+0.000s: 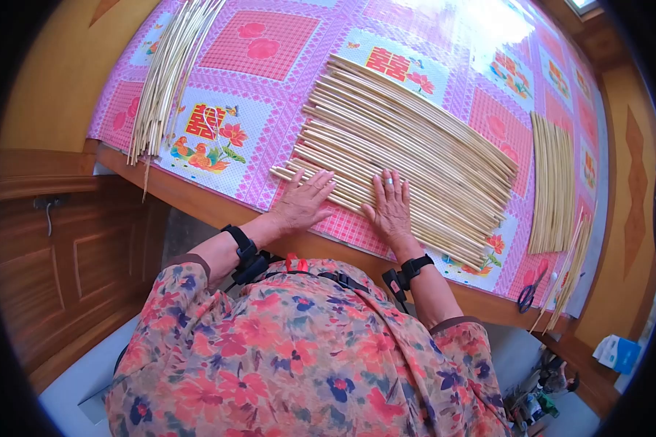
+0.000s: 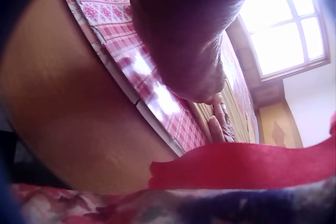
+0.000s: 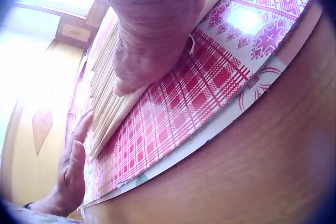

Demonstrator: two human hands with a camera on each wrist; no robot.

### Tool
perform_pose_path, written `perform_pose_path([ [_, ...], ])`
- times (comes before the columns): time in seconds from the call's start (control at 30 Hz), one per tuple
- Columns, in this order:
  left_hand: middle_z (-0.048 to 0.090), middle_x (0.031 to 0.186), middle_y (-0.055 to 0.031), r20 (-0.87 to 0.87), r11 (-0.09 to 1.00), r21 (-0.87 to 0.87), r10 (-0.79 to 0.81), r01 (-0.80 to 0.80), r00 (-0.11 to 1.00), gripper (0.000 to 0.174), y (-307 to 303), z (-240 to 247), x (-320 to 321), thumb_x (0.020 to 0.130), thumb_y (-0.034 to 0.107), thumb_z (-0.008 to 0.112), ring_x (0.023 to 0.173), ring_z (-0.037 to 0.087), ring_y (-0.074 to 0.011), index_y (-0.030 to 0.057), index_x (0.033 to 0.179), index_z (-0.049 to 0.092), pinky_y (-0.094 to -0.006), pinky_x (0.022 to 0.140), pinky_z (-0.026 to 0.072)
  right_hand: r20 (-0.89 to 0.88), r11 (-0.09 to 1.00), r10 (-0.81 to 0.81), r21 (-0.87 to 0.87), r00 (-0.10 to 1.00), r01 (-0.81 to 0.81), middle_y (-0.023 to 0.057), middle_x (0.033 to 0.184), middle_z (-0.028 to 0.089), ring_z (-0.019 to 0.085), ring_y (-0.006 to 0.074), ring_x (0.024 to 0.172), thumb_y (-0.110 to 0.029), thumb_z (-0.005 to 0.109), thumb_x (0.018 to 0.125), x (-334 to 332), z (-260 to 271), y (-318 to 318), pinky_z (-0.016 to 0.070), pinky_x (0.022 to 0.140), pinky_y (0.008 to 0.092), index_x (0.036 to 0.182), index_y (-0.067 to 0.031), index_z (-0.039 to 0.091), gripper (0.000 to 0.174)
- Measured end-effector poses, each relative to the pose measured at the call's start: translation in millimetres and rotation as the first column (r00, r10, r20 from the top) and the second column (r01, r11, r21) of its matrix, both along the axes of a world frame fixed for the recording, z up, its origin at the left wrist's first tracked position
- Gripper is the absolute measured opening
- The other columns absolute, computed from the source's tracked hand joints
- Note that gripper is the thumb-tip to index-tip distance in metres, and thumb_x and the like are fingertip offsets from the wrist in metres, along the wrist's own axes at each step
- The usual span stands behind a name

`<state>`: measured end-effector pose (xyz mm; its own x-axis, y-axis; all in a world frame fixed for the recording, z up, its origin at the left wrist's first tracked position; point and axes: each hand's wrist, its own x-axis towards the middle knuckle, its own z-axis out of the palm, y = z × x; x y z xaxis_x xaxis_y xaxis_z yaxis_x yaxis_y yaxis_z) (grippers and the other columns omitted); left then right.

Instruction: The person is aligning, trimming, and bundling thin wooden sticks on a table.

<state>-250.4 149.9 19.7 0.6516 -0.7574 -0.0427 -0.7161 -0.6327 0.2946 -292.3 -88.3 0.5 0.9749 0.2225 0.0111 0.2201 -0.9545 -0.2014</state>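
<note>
A wide row of pale thin sticks (image 1: 415,153) lies side by side on the patterned tablecloth in the head view. The left hand (image 1: 301,204) rests with extended fingers on the row's near left end. To its right, the right hand (image 1: 391,207) lies flat on the near sticks, fingers pointing away and a ring on one finger. The left wrist view shows the left hand (image 2: 184,40) large and dark, its fingers mostly hidden. In the right wrist view, the right hand (image 3: 152,35) is over the sticks (image 3: 107,77), its fingertips largely out of sight.
A loose bundle of thin sticks (image 1: 169,80) lies at the table's left, ends past the edge. At the right are a shorter stick bundle (image 1: 552,182), a few thin strips (image 1: 570,273) and scissors (image 1: 532,290). The table's wooden edge (image 1: 197,198) runs before the person.
</note>
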Motion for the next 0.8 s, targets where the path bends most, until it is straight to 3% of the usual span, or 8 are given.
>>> perform_pose_path([
  [0.17, 0.020, 0.141, -0.0119, 0.040, 0.994, -0.090, 0.070, -0.067, 0.997, 0.064, -25, -2, 30, 0.082, 0.042, 0.046, 0.132, 0.014, -0.0245, 0.0032, 0.131, 0.029, -0.0471, 0.106, 0.0052, 0.001, 1.000, 0.007, 0.010, 1.000, -0.007, 0.0129, 0.141, 0.018, 0.009, 0.0295, 0.132, -0.043, 0.051, 0.079, -1, -1, 0, 0.0055, 0.106, 0.0451, 0.132, -0.0077, 0.028, 0.068],
  [0.3, 0.016, 0.142, -0.0118, 0.047, 0.998, -0.016, 0.054, -0.054, 0.997, 0.067, -26, -24, 40, 0.082, 0.045, 0.044, 0.133, 0.009, -0.0238, 0.0040, 0.132, 0.028, -0.0455, 0.106, 0.0026, 0.015, 1.000, 0.023, 0.014, 1.000, -0.023, 0.0136, 0.141, 0.018, 0.010, 0.0304, 0.132, -0.042, 0.052, 0.078, 1, -1, -2, 0.0063, 0.106, 0.0455, 0.132, -0.0074, 0.029, 0.068],
  [0.57, 0.016, 0.142, -0.0120, 0.119, 0.999, -0.027, 0.036, -0.033, 0.992, 0.070, -24, -32, 40, 0.081, 0.047, 0.044, 0.133, 0.008, -0.0243, 0.0042, 0.134, 0.025, -0.0446, 0.107, 0.0015, 0.038, 0.998, 0.025, 0.060, 0.999, -0.027, 0.0153, 0.138, 0.023, 0.013, 0.0311, 0.131, -0.039, 0.054, 0.078, 0, -1, 1, 0.0071, 0.106, 0.0466, 0.130, -0.0059, 0.032, 0.065],
  [0.7, 0.016, 0.142, -0.0116, 0.032, 0.999, 0.002, 0.032, -0.033, 0.999, 0.070, -23, -23, 42, 0.082, 0.047, 0.043, 0.133, 0.008, -0.0234, 0.0052, 0.135, 0.023, -0.0452, 0.106, 0.0004, 0.062, 0.997, 0.016, 0.076, 0.998, -0.021, 0.0164, 0.136, 0.028, 0.017, 0.0318, 0.130, -0.038, 0.055, 0.078, 0, -5, -2, 0.0086, 0.106, 0.0465, 0.129, -0.0060, 0.033, 0.065],
  [0.77, 0.017, 0.142, -0.0123, -0.003, 0.999, 0.011, 0.052, -0.052, 0.999, 0.067, -24, -18, 48, 0.083, 0.044, 0.044, 0.133, 0.009, -0.0237, 0.0058, 0.134, 0.024, -0.0459, 0.106, 0.0023, 0.036, 0.982, 0.003, 0.191, 0.999, -0.010, 0.0173, 0.134, 0.030, 0.020, 0.0322, 0.129, -0.037, 0.056, 0.078, 4, -10, -8, 0.0098, 0.105, 0.0467, 0.129, -0.0059, 0.035, 0.063],
  [0.8, 0.018, 0.142, -0.0118, -0.132, 0.997, -0.006, 0.070, -0.072, 0.989, 0.065, -26, -12, 52, 0.083, 0.043, 0.044, 0.133, 0.011, -0.0231, 0.0058, 0.134, 0.025, -0.0458, 0.106, 0.0041, 0.048, 0.973, 0.009, 0.228, 0.999, -0.020, 0.0184, 0.133, 0.032, 0.023, 0.0329, 0.127, -0.034, 0.056, 0.078, 5, -7, -12, 0.0137, 0.104, 0.0457, 0.127, -0.0058, 0.037, 0.060],
])
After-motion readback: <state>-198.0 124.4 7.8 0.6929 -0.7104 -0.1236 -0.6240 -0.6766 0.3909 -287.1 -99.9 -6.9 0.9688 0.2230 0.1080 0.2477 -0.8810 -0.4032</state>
